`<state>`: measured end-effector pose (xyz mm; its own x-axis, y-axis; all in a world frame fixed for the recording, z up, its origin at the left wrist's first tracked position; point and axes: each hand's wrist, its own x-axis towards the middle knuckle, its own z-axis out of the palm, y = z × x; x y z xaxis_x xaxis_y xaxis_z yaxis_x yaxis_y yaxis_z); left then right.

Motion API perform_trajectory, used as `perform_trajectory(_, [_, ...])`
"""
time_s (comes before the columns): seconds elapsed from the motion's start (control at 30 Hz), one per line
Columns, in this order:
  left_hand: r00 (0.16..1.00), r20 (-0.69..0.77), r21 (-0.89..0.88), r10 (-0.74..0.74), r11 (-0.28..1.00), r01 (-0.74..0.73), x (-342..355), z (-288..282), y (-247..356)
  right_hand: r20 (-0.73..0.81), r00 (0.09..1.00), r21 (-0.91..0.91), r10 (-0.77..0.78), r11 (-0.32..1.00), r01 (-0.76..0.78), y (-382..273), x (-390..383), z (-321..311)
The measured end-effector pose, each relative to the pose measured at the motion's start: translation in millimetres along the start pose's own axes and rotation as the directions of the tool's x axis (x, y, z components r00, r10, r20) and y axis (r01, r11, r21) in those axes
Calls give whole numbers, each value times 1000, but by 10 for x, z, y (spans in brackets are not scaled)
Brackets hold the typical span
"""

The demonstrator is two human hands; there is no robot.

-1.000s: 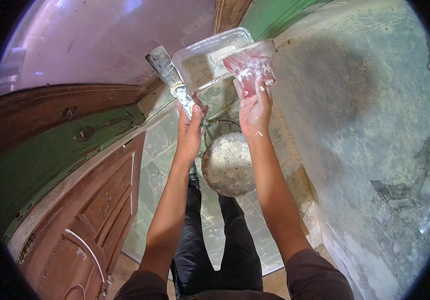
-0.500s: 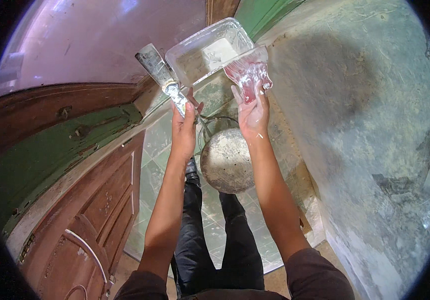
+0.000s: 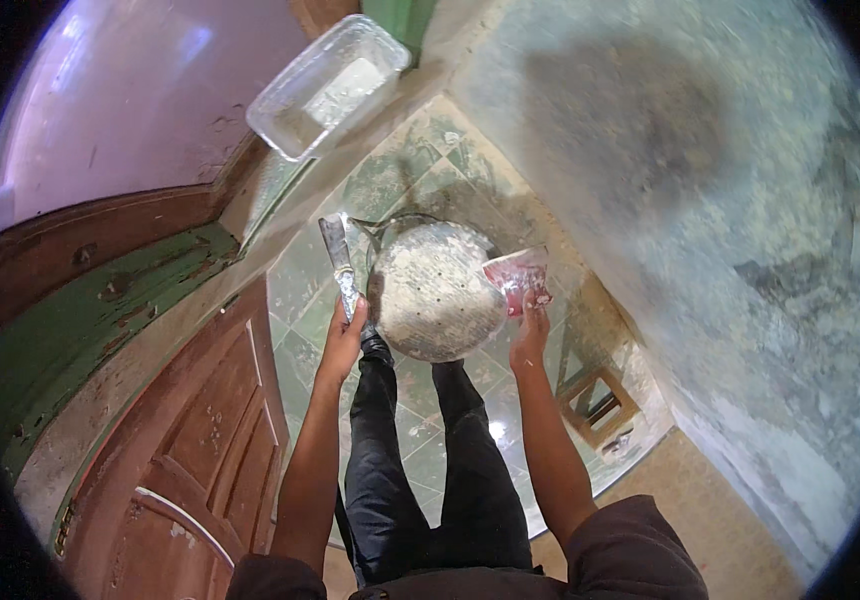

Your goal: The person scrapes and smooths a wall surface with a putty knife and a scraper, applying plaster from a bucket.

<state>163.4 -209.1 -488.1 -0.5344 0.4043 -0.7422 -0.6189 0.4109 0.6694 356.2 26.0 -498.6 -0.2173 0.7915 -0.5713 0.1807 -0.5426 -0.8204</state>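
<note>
My left hand [image 3: 341, 345] is closed around the whitened handle of a putty knife [image 3: 337, 253], its metal blade pointing away from me. In my right hand [image 3: 530, 338] is a red plastic scraper [image 3: 520, 279], smeared with white paste and held with its wide edge up. Between the two hands, lower down, stands a round stool [image 3: 437, 291] with a worn, white-spattered top. Beyond my left hand, a clear plastic tub [image 3: 280, 110] with white paste in it rests on a ledge by the window frame.
A rough, patchy plaster wall [image 3: 640, 220] rises on the right. A brown panelled door [image 3: 205, 440] stands at left. Green floor tiles [image 3: 420, 400] lie under my legs, and a small wooden frame [image 3: 598, 407] is on the floor near the wall.
Both hands have come down and back from the tub, still holding the putty knife and the scraper, and have moved farther apart. My view has shifted, showing more floor.
</note>
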Motion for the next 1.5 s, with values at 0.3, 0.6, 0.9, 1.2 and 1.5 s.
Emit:
perform_trajectory(0.3, [994,85,175,71,981,-85,58,201,-359,67,967,200,246,946,-255,772,-221,-279])
perform_trajectory(0.6, [980,197,150,-27,989,-3,89,186,-391,9,997,404,80,911,-77,1070,-115,-475])
perform_trajectory(0.9, [952,291,193,-93,980,36,302,3,-517,-17,998,346,58,937,-49,894,-290,-539])
perform_trajectory(1.2, [964,89,341,252,901,-267,21,355,-656,-110,993,508,-42,856,92,1111,-1005,-1778])
perform_trajectory(1.5, [734,666,582,133,523,-622,-1715,2257,-1351,-492,770,837,406,463,290,1706,-2235,-3750])
